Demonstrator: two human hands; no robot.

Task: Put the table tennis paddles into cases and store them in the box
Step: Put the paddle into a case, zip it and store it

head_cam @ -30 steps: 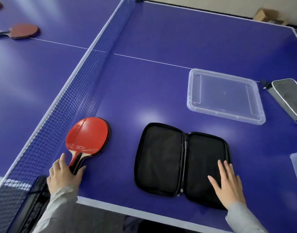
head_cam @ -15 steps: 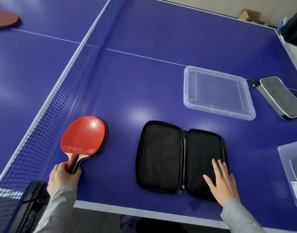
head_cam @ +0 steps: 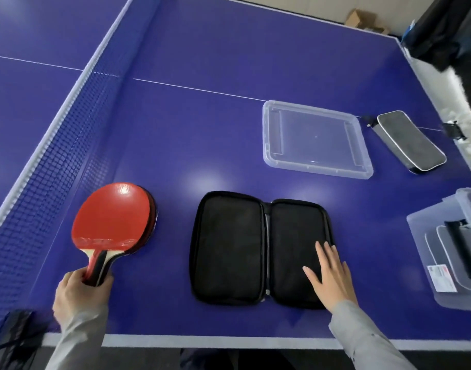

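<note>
My left hand (head_cam: 80, 292) grips the paddle (head_cam: 114, 217) handle, my right hand (head_cam: 329, 276) lies flat on the open case (head_cam: 258, 249); I fear stacked paddles sliding apart when lifted.

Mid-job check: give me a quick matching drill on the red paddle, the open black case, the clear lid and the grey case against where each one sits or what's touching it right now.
Things:
1. red paddle
2. open black case
3. clear lid
4. grey case

States:
A. lies zipped near the table's right edge
B. pressed flat by the right hand
C. handle gripped by the left hand
D. lies between the black case and the white centre line

Pairs: 1-C, 2-B, 3-D, 4-A
</note>
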